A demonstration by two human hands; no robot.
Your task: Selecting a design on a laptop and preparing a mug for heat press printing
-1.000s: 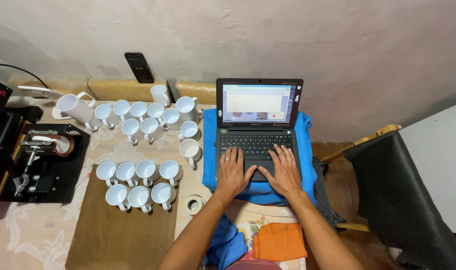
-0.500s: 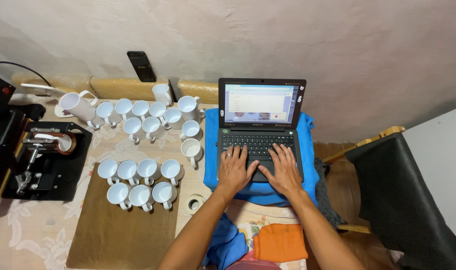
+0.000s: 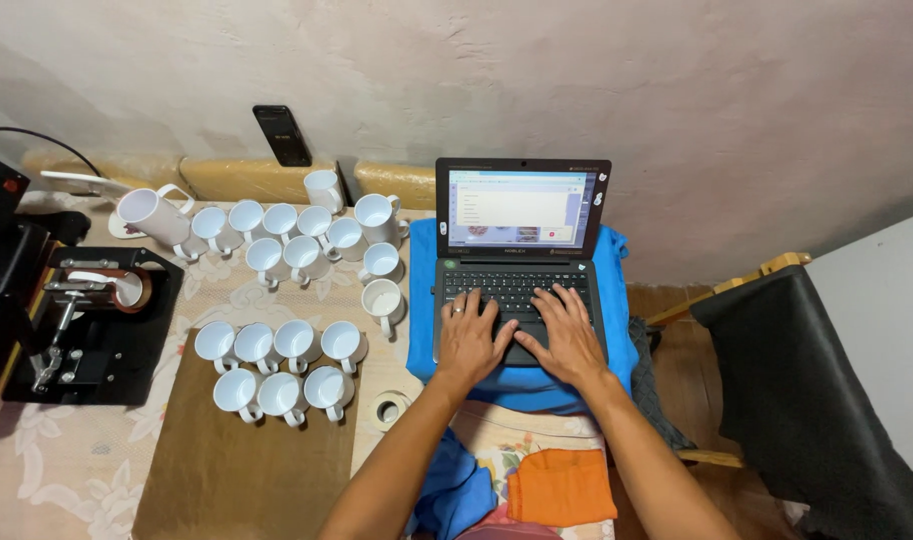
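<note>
Both hands lie flat and spread on the black laptop's (image 3: pixel 518 290) keyboard, left hand (image 3: pixel 470 338) and right hand (image 3: pixel 567 338) gripping nothing; the laptop sits on a blue cloth (image 3: pixel 617 345) against the wall. White mugs (image 3: pixel 282 365), all empty, crowd the brown mat (image 3: pixel 242 470), whose near half lies bare.

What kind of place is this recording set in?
Probably a small home workshop for printing mugs: rows of blank white mugs, a black mug heat press, and a laptop under both hands on a cloth-covered table.
</note>
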